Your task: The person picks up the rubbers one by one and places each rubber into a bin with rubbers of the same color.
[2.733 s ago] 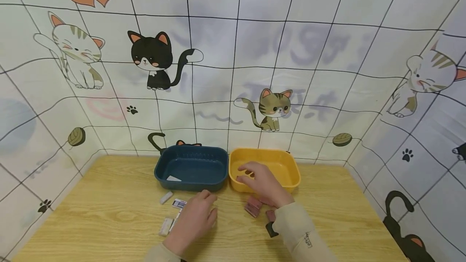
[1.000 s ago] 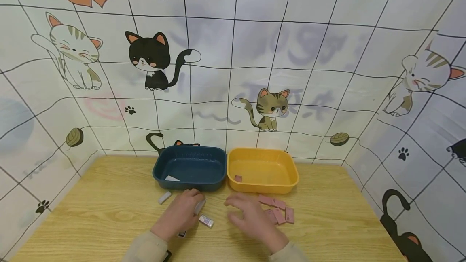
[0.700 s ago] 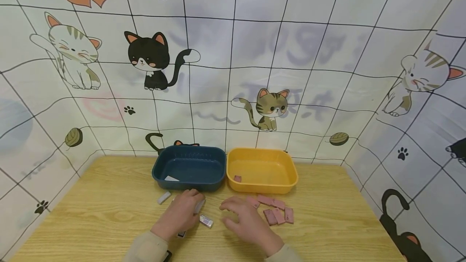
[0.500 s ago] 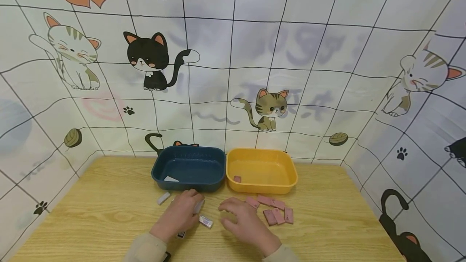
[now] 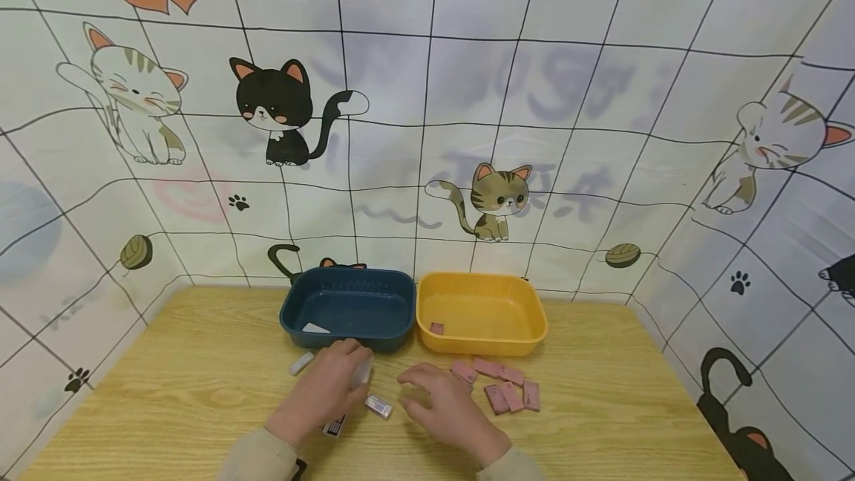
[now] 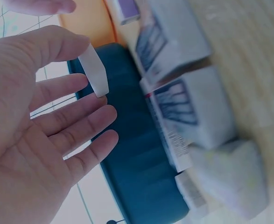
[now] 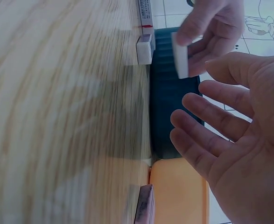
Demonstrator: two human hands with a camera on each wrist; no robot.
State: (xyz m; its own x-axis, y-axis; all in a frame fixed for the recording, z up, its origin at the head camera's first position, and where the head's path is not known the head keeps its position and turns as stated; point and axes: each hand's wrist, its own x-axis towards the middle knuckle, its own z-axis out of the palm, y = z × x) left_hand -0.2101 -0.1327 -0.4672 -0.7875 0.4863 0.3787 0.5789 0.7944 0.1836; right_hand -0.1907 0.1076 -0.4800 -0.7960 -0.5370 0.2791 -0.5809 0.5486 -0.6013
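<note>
My left hand (image 5: 327,384) pinches a white eraser (image 6: 94,70) between thumb and index finger, just in front of the blue bin (image 5: 394,336); the other fingers are extended. Below it lies a white eraser with a printed sleeve (image 5: 334,425), partly hidden by the hand. Another sleeved eraser (image 5: 378,407) lies between the hands. My right hand (image 5: 449,407) hovers over the table with fingers spread and slightly bent, holding nothing. Several pink blocks (image 5: 510,396), seemingly erasers, lie to its right.
A yellow bin (image 5: 534,336) stands right beside the blue one, with a small pink block (image 5: 437,329) inside. A flat white piece (image 5: 315,328) lies in the blue bin. A bare white eraser (image 5: 302,363) sits left of my left hand. A cat-print sheet (image 5: 387,154) hangs behind the table.
My right hand has come back from over the yellow bin to the table, and the pink blocks are spread out. My left hand has taken a white eraser and raised it slightly.
</note>
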